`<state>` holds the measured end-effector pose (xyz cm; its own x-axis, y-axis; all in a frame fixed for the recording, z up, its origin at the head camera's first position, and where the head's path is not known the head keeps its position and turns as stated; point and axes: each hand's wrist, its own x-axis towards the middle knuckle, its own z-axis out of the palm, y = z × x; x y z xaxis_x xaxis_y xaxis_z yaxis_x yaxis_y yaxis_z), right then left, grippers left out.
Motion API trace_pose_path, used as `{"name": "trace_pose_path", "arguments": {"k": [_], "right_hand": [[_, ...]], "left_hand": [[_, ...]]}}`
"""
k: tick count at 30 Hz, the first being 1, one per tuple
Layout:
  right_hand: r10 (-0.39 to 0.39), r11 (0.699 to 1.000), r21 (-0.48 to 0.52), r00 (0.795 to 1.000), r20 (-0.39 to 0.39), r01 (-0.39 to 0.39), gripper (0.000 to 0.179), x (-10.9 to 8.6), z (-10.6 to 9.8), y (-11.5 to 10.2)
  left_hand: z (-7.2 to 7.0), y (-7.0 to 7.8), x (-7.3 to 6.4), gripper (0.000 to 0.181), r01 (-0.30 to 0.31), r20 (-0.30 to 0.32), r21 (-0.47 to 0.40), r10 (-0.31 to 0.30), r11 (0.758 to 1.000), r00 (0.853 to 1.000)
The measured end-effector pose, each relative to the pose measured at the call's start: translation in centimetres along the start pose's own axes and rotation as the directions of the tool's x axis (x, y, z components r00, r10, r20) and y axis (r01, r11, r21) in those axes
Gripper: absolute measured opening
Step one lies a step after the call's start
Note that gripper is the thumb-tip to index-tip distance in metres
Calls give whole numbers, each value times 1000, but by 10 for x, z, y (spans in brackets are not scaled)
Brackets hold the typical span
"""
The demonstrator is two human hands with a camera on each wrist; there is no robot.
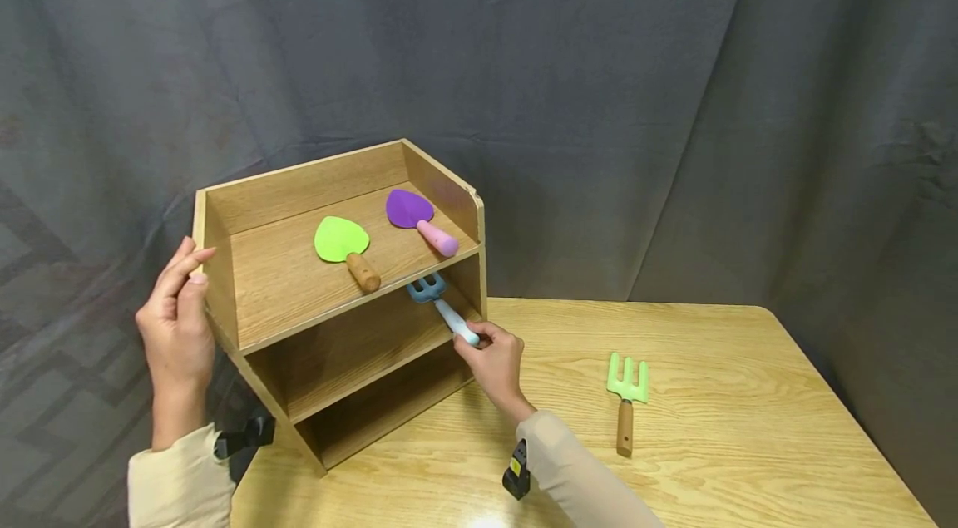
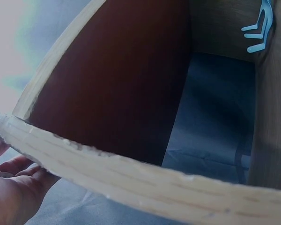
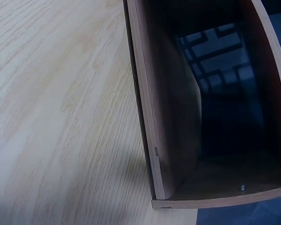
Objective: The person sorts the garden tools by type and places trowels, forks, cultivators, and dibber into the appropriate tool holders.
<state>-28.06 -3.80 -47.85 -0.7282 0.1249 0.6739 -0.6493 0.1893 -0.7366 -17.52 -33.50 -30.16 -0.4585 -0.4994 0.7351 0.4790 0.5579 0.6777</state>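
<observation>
My right hand (image 1: pixel 494 362) pinches the pale handle end of a small blue garden fork (image 1: pixel 452 316). Its blue tines reach into the middle compartment of a wooden shelf unit (image 1: pixel 340 387), under the top board. From the left wrist view, the light blue tines (image 2: pixel 257 35) show inside that unit. My left hand (image 1: pixel 180 328) rests against the unit's left side panel, fingers fairly straight near its front edge. The left wrist view shows this hand (image 2: pixel 16 192) outside the panel. The right wrist view shows the shelf unit (image 3: pixel 147 103) but not my right hand.
On the top board lie a green trowel (image 1: pixel 342 239) with a wooden handle and a purple trowel (image 1: pixel 409 209) with a pink handle. A green garden fork (image 1: pixel 627 382) lies on the wooden table (image 1: pixel 718 395) at right. A dark grey curtain (image 1: pixel 599 96) hangs behind.
</observation>
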Motion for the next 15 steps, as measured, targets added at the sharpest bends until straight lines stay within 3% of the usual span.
{"name": "trace_pose_path", "arguments": {"k": [15], "right_hand": [[50,999,-21,998,24,-50,18,4,2,0]], "left_hand": [[2,5,-1,33,13,-9,-21,-13,1000,1000]]}}
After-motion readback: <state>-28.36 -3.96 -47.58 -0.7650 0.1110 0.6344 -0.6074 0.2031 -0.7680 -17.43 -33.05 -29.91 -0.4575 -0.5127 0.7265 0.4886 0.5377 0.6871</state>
